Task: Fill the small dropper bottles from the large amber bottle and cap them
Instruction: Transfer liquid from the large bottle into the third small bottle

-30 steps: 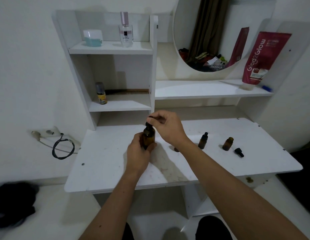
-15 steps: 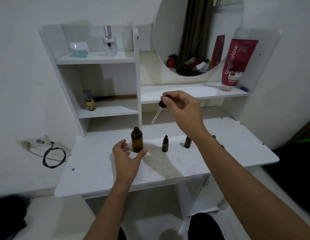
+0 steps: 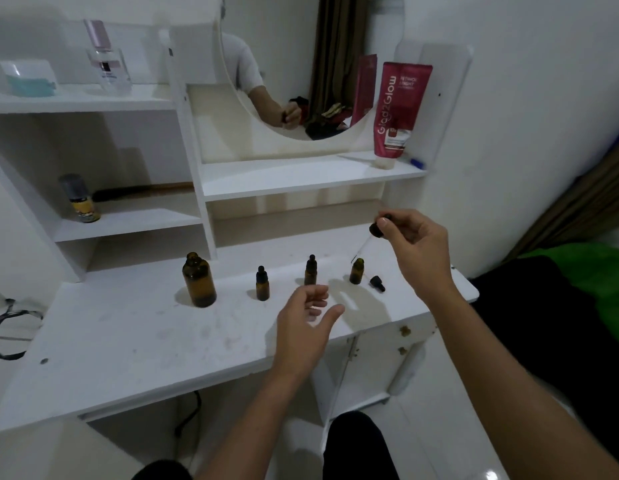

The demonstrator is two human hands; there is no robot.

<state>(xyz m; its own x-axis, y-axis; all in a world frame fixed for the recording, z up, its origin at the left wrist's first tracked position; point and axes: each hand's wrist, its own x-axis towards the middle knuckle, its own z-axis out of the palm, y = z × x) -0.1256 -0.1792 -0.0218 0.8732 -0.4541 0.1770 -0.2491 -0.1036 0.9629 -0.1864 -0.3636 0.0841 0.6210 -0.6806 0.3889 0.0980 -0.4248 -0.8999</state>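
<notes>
- Amber glass first: the large amber bottle (image 3: 199,280) stands uncapped at the left of the white table (image 3: 128,341), well apart from the open small bottle (image 3: 356,270) at the right end of the row.
- Two capped small bottles (image 3: 262,284) stand between them; a loose dropper cap (image 3: 377,283) lies just beside the open one.
- Right hand (image 3: 415,247) pinches the dropper (image 3: 370,237) by its bulb, glass tip slanting down at the open neck.
- Risk, as I judge it: the tilted tip may miss that narrow mouth and drip on the table, or nudge the unsteadied bottle over.
- Left hand (image 3: 306,323) hovers near the table's near edge, fingers loosely curled, holding nothing.
</notes>
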